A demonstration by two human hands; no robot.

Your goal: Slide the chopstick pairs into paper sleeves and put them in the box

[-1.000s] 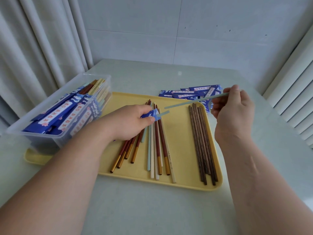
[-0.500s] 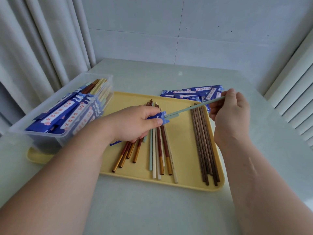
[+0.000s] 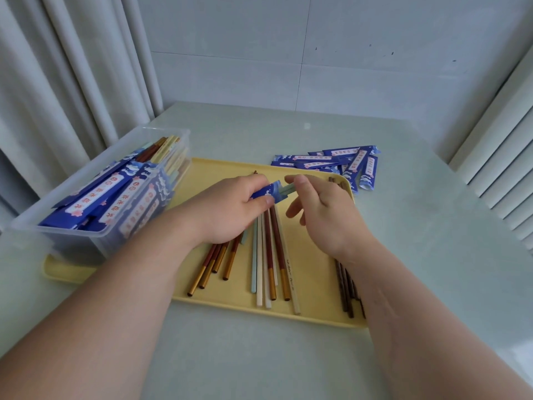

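Gripping sleeve [image 3: 266, 193]: left hand [image 3: 230, 209] | right hand [image 3: 323, 209] loose-fingered, touching chopstick pair [image 3: 288, 188] | both near tray [image 3: 230, 166] far edge

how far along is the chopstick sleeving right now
Done: sleeved pairs fill the clear box. In hand: left hand grips a blue sleeve, pale green chopsticks nearly in, right hand at their end. Left: loose chopsticks on the yellow tray, empty sleeves beyond it.

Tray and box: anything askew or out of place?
Nothing damaged or spilled. The empty sleeves lie in a loose fan on the table beyond the tray; the box sits on the tray's left end.
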